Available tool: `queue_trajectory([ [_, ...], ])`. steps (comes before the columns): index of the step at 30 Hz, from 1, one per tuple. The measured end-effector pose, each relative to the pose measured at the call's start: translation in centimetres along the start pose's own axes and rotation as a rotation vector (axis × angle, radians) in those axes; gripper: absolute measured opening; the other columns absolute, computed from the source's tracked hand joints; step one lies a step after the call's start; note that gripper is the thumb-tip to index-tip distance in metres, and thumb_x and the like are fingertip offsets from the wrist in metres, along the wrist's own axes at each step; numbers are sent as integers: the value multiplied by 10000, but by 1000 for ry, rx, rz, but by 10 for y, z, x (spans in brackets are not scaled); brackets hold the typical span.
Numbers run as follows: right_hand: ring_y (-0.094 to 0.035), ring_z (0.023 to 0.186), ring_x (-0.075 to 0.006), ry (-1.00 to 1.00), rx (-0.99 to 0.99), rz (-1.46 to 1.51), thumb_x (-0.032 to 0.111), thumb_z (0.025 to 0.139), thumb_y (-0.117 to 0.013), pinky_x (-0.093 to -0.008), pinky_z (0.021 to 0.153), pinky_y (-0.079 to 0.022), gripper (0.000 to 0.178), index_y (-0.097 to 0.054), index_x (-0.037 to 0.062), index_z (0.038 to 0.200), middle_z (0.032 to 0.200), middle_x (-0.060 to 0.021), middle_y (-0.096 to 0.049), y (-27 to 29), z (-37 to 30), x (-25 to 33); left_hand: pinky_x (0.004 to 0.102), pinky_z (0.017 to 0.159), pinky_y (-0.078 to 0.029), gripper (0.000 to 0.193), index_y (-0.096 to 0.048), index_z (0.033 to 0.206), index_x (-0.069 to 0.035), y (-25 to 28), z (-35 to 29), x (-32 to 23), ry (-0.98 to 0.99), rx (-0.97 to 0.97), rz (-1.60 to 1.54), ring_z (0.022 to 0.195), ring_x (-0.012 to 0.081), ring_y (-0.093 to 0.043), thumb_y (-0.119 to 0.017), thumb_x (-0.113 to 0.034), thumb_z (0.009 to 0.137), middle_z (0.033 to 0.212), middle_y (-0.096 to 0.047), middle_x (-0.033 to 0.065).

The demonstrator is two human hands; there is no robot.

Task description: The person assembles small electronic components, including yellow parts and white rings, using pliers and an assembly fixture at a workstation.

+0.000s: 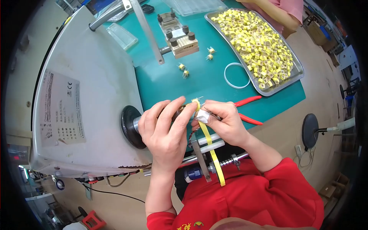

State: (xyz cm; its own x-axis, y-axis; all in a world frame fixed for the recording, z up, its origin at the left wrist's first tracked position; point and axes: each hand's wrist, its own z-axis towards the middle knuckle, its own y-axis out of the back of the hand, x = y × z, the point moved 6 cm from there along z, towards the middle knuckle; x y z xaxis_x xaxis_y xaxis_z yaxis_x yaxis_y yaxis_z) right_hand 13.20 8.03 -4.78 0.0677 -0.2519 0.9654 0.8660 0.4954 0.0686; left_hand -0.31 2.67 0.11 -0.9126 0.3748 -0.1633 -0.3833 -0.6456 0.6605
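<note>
My left hand (165,132) reaches over the machine's spindle, its fingers bent round a small yellow-wrapped coil (196,101) with thin metal pins. My right hand (228,122) is closed in a pinch beside the coil, at the upper end of a narrow yellow tape (209,140). From there the tape runs down over two pale rollers (212,143). A white scrap or wrap (202,116) shows at the right fingertips. Red-handled pliers or cutters (248,101) extend from behind the right hand, which hides their head; whether that hand touches them I cannot tell.
A large grey machine (103,92) fills the left. A metal tray (264,92) heaped with yellow coils stands at the far right, near another person's arm (276,15). Loose coils (185,73), a white ring (226,78) and a clamp fixture (184,46) are on or above the green mat.
</note>
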Motion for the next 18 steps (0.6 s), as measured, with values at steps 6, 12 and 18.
queue_trajectory([
  [6,-720,836,-140,-111,11,118,91,975,-613,-284,715,-565,178,-685,-70,1001,896,-112,-728,0,0,-8,371,802,-425,260,-701,1033,-161,2,24,2,110,189,-46,908,230,-611,-635,-66,800,947,-667,8],
  [12,-702,817,-131,-118,-48,201,111,986,-605,-289,723,-563,188,-697,-52,965,878,-94,-719,-3,-4,-13,353,783,-403,143,-684,990,-119,-2,23,3,176,263,-134,883,211,-611,-608,-55,888,922,-690,15],
  [18,-634,792,-165,197,1,45,70,965,-592,-282,719,-505,134,-704,2,934,847,-91,-711,0,-6,4,374,922,-354,249,-628,978,-124,4,1,0,139,19,-130,1046,231,-594,-730,-11,781,1057,-673,-11],
])
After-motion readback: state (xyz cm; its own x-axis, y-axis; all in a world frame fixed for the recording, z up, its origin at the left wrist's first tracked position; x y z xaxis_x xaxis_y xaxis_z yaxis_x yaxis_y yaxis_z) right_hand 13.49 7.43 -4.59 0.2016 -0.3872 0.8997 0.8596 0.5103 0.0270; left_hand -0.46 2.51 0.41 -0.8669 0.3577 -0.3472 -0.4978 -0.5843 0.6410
